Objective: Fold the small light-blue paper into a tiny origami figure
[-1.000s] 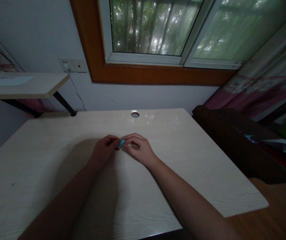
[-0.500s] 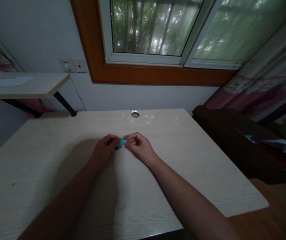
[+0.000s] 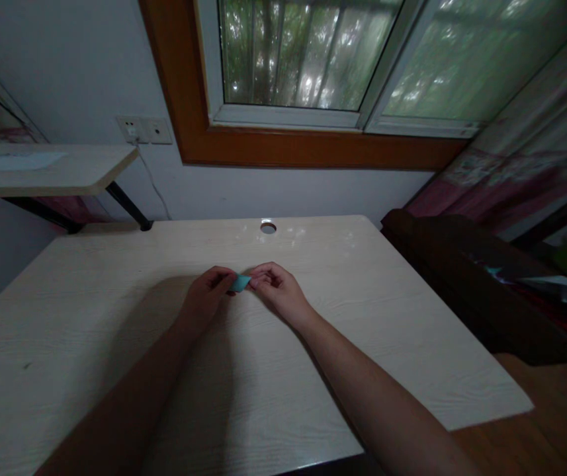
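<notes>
Left end of teal piece [image 3: 240, 283] hidden by left hand [image 3: 210, 289]; window [image 3: 307, 59] cut off at top

one camera on a person's head, looking forward and down, desk [image 3: 387, 317] close below, window [image 3: 288, 59] farther ahead

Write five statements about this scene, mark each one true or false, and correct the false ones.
1. The left hand pinches a small teal piece. True.
2. The right hand has its fingertips at the piece's right end. True.
3. The two hands are far apart. False: they nearly meet over the desk, with the piece between them.
4. A round hole lies near the desk's far edge. True.
5. Nothing is plugged in behind the desk. False: a white cord runs down from the left socket.
</notes>
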`<state>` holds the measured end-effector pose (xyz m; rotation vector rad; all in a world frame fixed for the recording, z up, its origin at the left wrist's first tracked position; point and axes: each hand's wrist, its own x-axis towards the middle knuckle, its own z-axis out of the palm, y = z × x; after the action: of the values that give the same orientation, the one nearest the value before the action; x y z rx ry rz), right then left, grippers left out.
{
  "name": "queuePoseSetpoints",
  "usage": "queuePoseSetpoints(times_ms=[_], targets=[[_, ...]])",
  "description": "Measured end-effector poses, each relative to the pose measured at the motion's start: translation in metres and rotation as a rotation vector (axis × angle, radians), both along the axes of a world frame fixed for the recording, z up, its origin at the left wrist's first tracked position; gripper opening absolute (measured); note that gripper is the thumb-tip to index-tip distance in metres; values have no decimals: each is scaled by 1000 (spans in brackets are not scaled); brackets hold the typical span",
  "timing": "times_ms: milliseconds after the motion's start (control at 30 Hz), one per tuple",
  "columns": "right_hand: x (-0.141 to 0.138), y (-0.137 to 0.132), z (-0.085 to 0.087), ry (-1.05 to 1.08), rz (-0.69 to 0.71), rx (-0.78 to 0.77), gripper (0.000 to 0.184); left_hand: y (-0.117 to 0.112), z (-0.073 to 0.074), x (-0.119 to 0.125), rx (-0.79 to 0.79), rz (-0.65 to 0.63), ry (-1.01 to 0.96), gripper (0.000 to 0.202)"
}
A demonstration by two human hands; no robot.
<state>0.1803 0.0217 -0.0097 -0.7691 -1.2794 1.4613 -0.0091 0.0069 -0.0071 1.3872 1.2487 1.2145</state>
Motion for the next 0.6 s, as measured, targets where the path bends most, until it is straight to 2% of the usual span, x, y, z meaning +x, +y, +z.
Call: queuePoseSetpoints(times_ms=[167,433,600], targets=[[0,0,0,-36,-3,-5,21,0,1,1,6,14,25,27],[1,1,-4,-58,-1,5,25,2,-4,2,21,-9,-77,24],[1,1,-3,-72,11,24,23,2,-5,4,36,-4,-73,25]])
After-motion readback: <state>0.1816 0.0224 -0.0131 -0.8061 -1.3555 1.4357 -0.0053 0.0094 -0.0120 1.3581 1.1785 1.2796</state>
